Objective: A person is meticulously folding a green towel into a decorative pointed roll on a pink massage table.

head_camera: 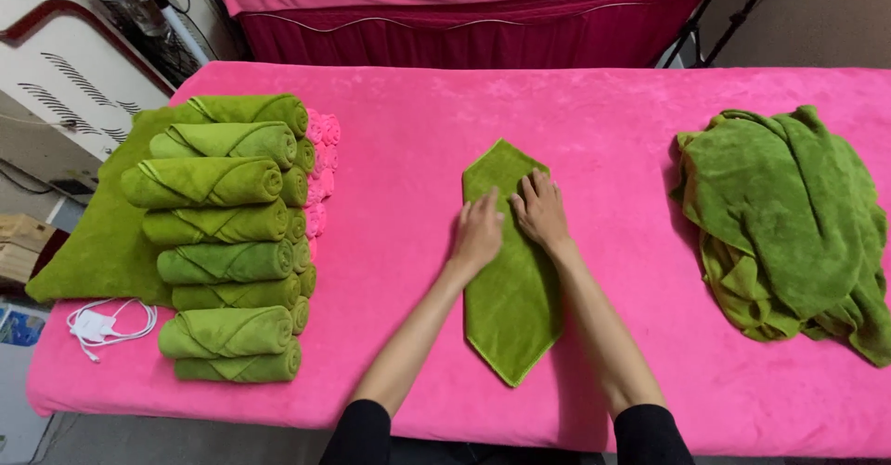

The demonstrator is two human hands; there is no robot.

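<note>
Rolls (227, 242) of green towel stand stacked at the left end of the pink table (408, 131), lying on a flat green cloth (93, 242), with a few pink rolls (320, 168) tucked behind them and a white charger with its cable (102, 324) near the front corner. That cable sits close to the lowest roll and to the table's edge, so a nudge to the stack could push it off, and the stack itself, piled in loose rows, looks as if one bump could set the top rolls tumbling. At the middle lies a folded towel (512, 289), a long shape pointed at both ends, flat on the table. The left hand (478, 231) rests on its left edge, open with fingers together, gripping nothing; the right hand (541, 210) lies just beside it, flat and spread, pressing the cloth down, also holding nothing. The hands almost touch. The risk here, as I judge it, is that the folded flaps spring open or slide on the plush cover if pressure is uneven, leaving a crooked shape. At the right, well apart, a heap (789, 228) of loose green towels sprawls toward the table's edge, where a trailing corner could drag some down.
</note>
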